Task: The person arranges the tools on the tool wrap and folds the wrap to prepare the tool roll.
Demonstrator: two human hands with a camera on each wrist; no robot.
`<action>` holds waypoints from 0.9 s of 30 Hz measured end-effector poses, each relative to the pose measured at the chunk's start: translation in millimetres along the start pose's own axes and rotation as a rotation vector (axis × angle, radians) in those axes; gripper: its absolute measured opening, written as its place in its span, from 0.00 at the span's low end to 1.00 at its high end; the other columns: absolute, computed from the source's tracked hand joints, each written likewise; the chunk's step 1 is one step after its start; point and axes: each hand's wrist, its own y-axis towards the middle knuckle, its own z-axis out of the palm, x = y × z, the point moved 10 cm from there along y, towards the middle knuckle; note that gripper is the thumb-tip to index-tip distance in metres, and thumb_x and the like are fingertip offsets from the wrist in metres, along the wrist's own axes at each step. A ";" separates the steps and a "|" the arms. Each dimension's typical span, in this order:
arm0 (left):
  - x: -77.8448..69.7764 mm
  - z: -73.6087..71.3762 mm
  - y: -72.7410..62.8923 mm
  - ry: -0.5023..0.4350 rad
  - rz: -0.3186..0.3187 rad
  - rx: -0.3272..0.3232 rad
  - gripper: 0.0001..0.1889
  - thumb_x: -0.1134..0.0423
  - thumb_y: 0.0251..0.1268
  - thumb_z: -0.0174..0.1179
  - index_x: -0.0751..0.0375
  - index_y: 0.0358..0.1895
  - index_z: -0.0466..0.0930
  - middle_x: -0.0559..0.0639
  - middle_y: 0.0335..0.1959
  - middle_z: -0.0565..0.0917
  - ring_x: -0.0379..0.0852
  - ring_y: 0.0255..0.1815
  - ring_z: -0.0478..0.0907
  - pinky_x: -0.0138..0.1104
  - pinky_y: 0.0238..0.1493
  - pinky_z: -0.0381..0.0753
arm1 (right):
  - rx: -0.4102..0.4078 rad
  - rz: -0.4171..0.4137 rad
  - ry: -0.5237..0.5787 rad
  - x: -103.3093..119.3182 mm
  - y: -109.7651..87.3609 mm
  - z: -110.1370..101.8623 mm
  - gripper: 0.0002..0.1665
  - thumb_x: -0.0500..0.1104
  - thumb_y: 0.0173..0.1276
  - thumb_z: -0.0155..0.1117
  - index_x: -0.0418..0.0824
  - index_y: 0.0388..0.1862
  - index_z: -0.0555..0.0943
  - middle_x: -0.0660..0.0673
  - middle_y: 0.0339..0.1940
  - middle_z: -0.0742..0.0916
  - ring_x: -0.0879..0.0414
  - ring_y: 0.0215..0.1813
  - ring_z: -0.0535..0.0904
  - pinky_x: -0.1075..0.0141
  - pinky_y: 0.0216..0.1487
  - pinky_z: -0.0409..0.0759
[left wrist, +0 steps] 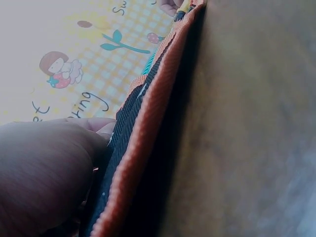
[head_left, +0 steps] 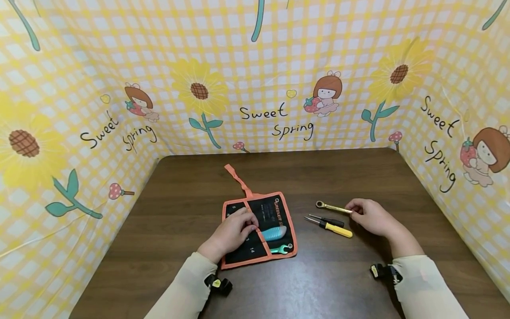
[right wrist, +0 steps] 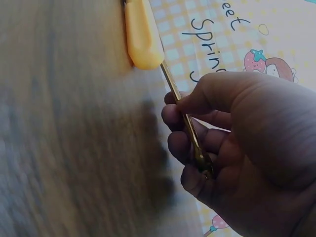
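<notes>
A black tool pouch with orange trim (head_left: 268, 210) lies unfolded on the table. My left hand (head_left: 232, 228) is over its left half, thumb and forefinger pinching the orange-edged pocket opening; the left wrist view shows the fingertips against the black fabric (left wrist: 126, 116). A teal-handled tool (head_left: 274, 233) and a green wrench (head_left: 281, 249) stick out of the pockets. To the right, my right hand (head_left: 372, 217) pinches one end of a gold ratchet wrench (head_left: 336, 208) between thumb and fingers. The ring end points left.
Just below the wrench lie a yellow-handled screwdriver (head_left: 338, 229) and a slim black screwdriver (head_left: 332, 220). An orange strap (head_left: 237, 179) runs back from the pouch. Yellow checked cloth (head_left: 255, 79) walls the brown table (head_left: 318, 279) at the back and sides.
</notes>
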 end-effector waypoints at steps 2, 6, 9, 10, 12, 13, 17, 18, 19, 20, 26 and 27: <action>0.2 0.2 0.0 -0.003 0.001 0.001 0.07 0.63 0.74 0.68 0.42 0.40 0.83 0.38 0.36 0.74 0.38 0.35 0.72 0.36 0.39 0.77 | -0.008 0.000 0.002 0.6 0.1 -0.5 0.08 0.31 0.70 0.64 0.37 0.46 0.85 0.48 0.34 0.84 0.55 0.36 0.75 0.62 0.38 0.74; 1.2 1.3 0.2 -0.004 -0.005 0.008 0.06 0.62 0.74 0.67 0.42 0.40 0.83 0.37 0.36 0.73 0.38 0.35 0.72 0.36 0.39 0.77 | -0.008 -0.004 0.002 0.4 0.7 0.5 0.08 0.31 0.70 0.64 0.37 0.46 0.85 0.49 0.34 0.83 0.55 0.36 0.76 0.62 0.38 0.74; 1.1 1.0 0.4 -0.007 -0.007 0.006 0.06 0.63 0.74 0.67 0.42 0.41 0.84 0.37 0.36 0.74 0.38 0.35 0.72 0.36 0.40 0.77 | -0.008 -0.004 0.002 -0.6 1.1 1.6 0.07 0.32 0.71 0.65 0.38 0.46 0.84 0.49 0.34 0.83 0.56 0.36 0.76 0.62 0.39 0.75; 1.2 0.9 0.5 -0.008 -0.009 0.006 0.06 0.63 0.74 0.67 0.42 0.41 0.84 0.37 0.37 0.74 0.38 0.35 0.72 0.36 0.40 0.77 | -0.010 -0.004 0.000 -0.8 1.1 1.6 0.07 0.32 0.71 0.64 0.38 0.46 0.84 0.49 0.34 0.83 0.55 0.36 0.76 0.62 0.39 0.75; 1.5 0.8 0.5 -0.010 -0.011 0.005 0.07 0.63 0.74 0.67 0.42 0.41 0.83 0.37 0.37 0.74 0.38 0.35 0.72 0.36 0.40 0.77 | -0.011 -0.001 0.001 -1.9 1.6 2.0 0.07 0.32 0.71 0.64 0.38 0.46 0.84 0.49 0.34 0.83 0.55 0.36 0.76 0.61 0.39 0.75; 1.7 1.1 0.6 -0.011 -0.012 0.006 0.07 0.63 0.74 0.67 0.42 0.41 0.83 0.37 0.37 0.74 0.38 0.36 0.72 0.36 0.40 0.77 | -0.010 0.000 0.002 -2.5 1.7 2.1 0.07 0.32 0.71 0.64 0.37 0.46 0.84 0.48 0.34 0.83 0.55 0.37 0.76 0.61 0.39 0.75; 2.2 2.1 0.7 -0.005 -0.013 0.011 0.07 0.63 0.74 0.67 0.42 0.41 0.83 0.37 0.37 0.74 0.38 0.36 0.72 0.35 0.41 0.77 | -0.010 0.010 -0.001 -4.1 1.8 2.3 0.07 0.33 0.72 0.64 0.38 0.47 0.84 0.48 0.35 0.83 0.54 0.37 0.76 0.59 0.40 0.75; 1.8 2.0 0.6 -0.002 -0.010 0.011 0.07 0.63 0.74 0.66 0.42 0.41 0.83 0.37 0.37 0.74 0.38 0.36 0.72 0.35 0.41 0.77 | -0.012 0.012 0.002 -4.0 1.8 2.3 0.07 0.33 0.73 0.64 0.38 0.47 0.84 0.48 0.35 0.83 0.54 0.37 0.76 0.59 0.40 0.75; 1.3 2.0 0.6 -0.002 -0.007 0.011 0.07 0.63 0.74 0.66 0.43 0.41 0.83 0.37 0.37 0.74 0.38 0.36 0.72 0.35 0.41 0.77 | -0.015 0.012 0.005 -3.6 1.8 2.0 0.07 0.33 0.73 0.64 0.38 0.47 0.84 0.48 0.35 0.83 0.54 0.37 0.76 0.60 0.40 0.75; 0.8 1.7 0.5 -0.001 -0.003 0.009 0.07 0.63 0.74 0.66 0.43 0.41 0.83 0.37 0.37 0.74 0.38 0.36 0.72 0.35 0.41 0.77 | -0.017 0.012 0.009 -3.2 2.0 1.9 0.06 0.33 0.73 0.65 0.39 0.47 0.84 0.48 0.35 0.83 0.54 0.37 0.76 0.60 0.40 0.75; 0.7 1.5 0.2 0.005 0.001 0.006 0.06 0.64 0.75 0.66 0.44 0.41 0.83 0.37 0.38 0.74 0.38 0.37 0.73 0.36 0.41 0.77 | -0.019 0.002 0.027 0.3 4.4 3.0 0.03 0.38 0.77 0.66 0.41 0.45 0.85 0.49 0.34 0.84 0.54 0.36 0.77 0.61 0.39 0.75; 0.7 1.5 0.2 0.003 0.001 0.005 0.06 0.64 0.75 0.66 0.44 0.41 0.83 0.37 0.38 0.75 0.38 0.37 0.73 0.36 0.42 0.78 | -0.019 -0.001 0.027 1.4 4.9 3.3 0.03 0.38 0.77 0.65 0.42 0.45 0.85 0.49 0.34 0.85 0.54 0.36 0.77 0.61 0.39 0.75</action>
